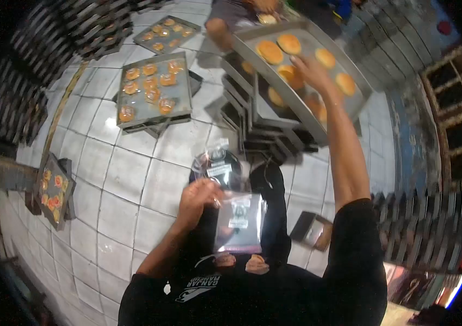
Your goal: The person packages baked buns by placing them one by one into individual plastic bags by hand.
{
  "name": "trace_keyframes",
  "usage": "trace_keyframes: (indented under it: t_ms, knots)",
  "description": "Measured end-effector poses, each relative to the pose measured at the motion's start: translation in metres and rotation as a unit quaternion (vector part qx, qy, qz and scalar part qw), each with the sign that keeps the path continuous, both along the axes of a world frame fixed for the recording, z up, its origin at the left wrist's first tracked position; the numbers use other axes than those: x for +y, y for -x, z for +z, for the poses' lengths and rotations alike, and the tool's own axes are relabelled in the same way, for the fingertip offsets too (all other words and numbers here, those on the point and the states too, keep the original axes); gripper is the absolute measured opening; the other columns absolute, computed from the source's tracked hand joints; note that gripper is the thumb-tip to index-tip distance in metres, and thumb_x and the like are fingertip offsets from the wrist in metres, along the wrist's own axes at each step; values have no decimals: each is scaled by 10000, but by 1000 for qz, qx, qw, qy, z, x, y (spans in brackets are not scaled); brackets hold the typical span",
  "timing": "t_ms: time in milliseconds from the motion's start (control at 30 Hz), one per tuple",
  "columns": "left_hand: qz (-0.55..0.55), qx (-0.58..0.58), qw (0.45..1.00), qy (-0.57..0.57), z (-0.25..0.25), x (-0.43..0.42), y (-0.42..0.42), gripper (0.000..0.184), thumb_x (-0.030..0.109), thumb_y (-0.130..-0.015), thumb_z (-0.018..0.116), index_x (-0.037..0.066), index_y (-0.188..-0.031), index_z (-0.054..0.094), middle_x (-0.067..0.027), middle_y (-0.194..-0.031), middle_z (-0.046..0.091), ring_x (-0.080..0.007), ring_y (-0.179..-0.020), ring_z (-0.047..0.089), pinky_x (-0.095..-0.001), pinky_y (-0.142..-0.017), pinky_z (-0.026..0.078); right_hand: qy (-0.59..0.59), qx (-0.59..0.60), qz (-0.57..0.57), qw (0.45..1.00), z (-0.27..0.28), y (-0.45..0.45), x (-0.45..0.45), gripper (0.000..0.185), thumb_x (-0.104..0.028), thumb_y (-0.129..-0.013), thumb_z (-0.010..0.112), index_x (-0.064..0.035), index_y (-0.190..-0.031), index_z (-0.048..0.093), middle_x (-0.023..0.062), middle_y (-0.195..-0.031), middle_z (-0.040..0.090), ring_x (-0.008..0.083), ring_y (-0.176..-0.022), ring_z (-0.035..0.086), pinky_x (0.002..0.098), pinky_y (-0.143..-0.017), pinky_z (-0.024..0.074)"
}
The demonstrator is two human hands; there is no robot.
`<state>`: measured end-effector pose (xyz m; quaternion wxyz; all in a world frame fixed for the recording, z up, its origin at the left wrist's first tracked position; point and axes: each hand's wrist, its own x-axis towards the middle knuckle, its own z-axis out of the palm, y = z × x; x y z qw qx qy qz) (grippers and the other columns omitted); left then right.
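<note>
My left hand is closed on the edge of a clear plastic bag with a printed label, held above my lap. Just below it, a stack of similar clear printed bags rests on my lap. My right arm stretches forward over a metal baking tray of round golden buns. In that tray my right hand has its fingers around a bun, partly covered by the hand. Other buns, such as one bun near the tray's left wall, lie loose around it.
The bun tray tops a crooked stack of dark trays. On the tiled floor, a tray of wrapped buns, a farther tray and a left tray hold more. A small box stands right. Another person's knee is beyond.
</note>
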<state>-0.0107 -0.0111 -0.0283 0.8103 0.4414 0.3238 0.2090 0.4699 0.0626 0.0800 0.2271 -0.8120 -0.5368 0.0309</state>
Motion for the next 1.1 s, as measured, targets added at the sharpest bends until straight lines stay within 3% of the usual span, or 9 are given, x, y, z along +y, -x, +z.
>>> trace_keyframes:
  t_ms: [100, 367, 433, 500, 567, 800, 967, 1033, 1100]
  knots:
    - [45, -66, 996, 39, -27, -5, 26, 281, 249, -1072, 536, -20, -1141, 580, -157, -880, 723, -187, -696, 693, -265, -610, 545, 169, -93, -42, 980, -22, -20, 29, 723, -620, -912, 631, 61, -1138, 717, 298, -1098, 723, 360, -1017, 721, 428, -850, 552]
    - [133, -72, 986, 72, -2, 23, -10, 382, 291, -1102, 443, -36, -1261, 561, -201, -1221, 691, -276, -1026, 714, -376, -824, 594, -63, 303, -61, 949, 19, 69, -44, 606, -304, -866, 793, 38, -1312, 569, 149, -1089, 706, 239, -981, 687, 367, -840, 548]
    - [173, -140, 965, 135, 0, 40, -29, 320, 256, -1080, 506, -13, -1237, 578, -183, -1220, 694, -260, -1050, 707, -386, -843, 587, -174, 202, -27, 963, 20, 83, -59, 554, -277, -880, 787, 11, -1300, 567, 145, -1109, 710, 241, -994, 693, 364, -851, 554]
    - [196, -150, 957, 151, 4, 58, -49, 271, 237, -1066, 540, 3, -1195, 587, -186, -1208, 697, -252, -1026, 714, -377, -819, 592, -306, 482, 41, 820, 57, 172, -103, 541, -282, -884, 792, -2, -1297, 583, 129, -1163, 701, 232, -1042, 686, 367, -898, 552]
    - [213, -158, 950, 164, 3, 66, -68, 223, 218, -1052, 574, 20, -1153, 595, -189, -1195, 699, -245, -1002, 721, -369, -794, 596, -214, 509, 39, 832, 37, 228, -146, 452, -205, -886, 799, -16, -1251, 613, 83, -1221, 675, 200, -1092, 670, 350, -932, 540]
    - [170, -92, 981, -11, 48, 17, -104, 168, 195, -1034, 623, 46, -991, 558, -84, -900, 690, -159, -740, 694, -265, -602, 536, -255, 43, 115, 959, -54, 273, -193, 536, 92, -703, 764, -28, -1202, 608, 189, -1240, 608, 393, -1153, 623, 425, -979, 536]
    - [228, -134, 963, -46, 31, 25, -97, 231, 243, -1055, 571, 50, -935, 617, -51, -861, 700, -122, -698, 619, -311, -602, 487, -270, 0, 182, 946, -31, 282, -204, 517, 95, -724, 762, -31, -1200, 605, 162, -1195, 639, 348, -1084, 667, 398, -924, 565]
    - [227, 72, 880, -410, 33, 24, -89, 253, 251, -1053, 568, 24, -998, 665, -39, -859, 693, -116, -700, 606, -324, -624, 484, -317, 301, -30, 899, -19, 287, -203, 414, 37, -840, 755, -21, -1219, 598, 123, -1150, 678, 224, -1050, 682, 337, -908, 555]
    - [133, 124, 906, -383, 33, 20, -81, 275, 260, -1045, 583, 6, -1061, 688, -33, -866, 685, -139, -742, 612, -323, -655, 494, -361, 525, -18, 771, -9, 289, -196, 389, -75, -912, 765, 2, -1255, 597, 84, -1143, 693, 149, -1007, 669, 292, -895, 535]
